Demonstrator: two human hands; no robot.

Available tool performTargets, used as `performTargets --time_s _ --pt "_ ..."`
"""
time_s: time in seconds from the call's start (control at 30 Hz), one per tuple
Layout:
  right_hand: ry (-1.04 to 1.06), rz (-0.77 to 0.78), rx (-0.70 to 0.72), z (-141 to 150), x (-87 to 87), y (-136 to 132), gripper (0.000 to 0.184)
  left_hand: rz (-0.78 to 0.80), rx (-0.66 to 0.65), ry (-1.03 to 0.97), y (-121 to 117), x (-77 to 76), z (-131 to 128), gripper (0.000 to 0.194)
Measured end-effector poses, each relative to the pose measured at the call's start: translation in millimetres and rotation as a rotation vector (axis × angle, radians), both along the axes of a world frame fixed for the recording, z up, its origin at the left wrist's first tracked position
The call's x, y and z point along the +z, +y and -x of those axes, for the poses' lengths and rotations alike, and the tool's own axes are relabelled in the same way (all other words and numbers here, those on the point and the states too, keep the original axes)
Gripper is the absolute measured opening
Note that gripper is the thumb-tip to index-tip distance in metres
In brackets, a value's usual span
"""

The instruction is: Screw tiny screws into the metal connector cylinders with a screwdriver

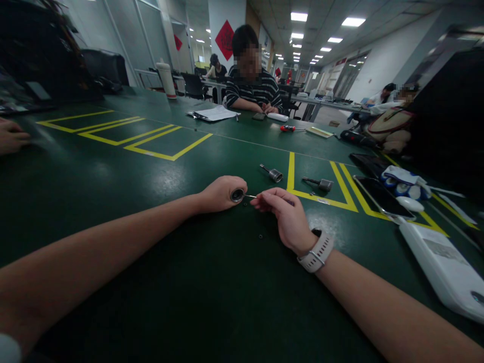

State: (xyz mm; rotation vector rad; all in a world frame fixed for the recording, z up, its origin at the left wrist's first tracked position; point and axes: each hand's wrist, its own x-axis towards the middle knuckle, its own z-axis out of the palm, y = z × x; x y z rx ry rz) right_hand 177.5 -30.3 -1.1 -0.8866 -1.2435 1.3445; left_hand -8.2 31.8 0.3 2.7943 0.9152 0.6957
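My left hand (219, 194) is closed round a small round metal part (238, 195) whose open end faces right. My right hand (283, 217) pinches a thin metal tool (251, 196), and its tip points into that part. A light watch (316, 250) sits on my right wrist. Both hands rest low on the dark green table (181, 282). Two tiny dark pieces (260, 236) lie on the table by my hands.
Two metal cylinder parts with stems (273, 173) (320, 183) lie just beyond my hands near yellow floor-tape lines. A phone (380, 195), a white device (442, 267) and gloves (403, 182) lie at right. A person in a striped top (251, 91) sits across; another person's hand (11, 136) rests at far left.
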Motion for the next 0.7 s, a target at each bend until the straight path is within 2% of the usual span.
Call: performTargets --time_s 0.23,0.7 --pt "0.029 0.026 0.015 0.4 1.9 -1.5 0.011 -0.036 0.031 0.069 -2.6 1.6 -1.6 0.008" --pt "0.182 0.088 -0.058 -2.3 4.9 2.3 0.010 -0.077 0.095 0.157 -5.1 5.7 -1.6 0.008"
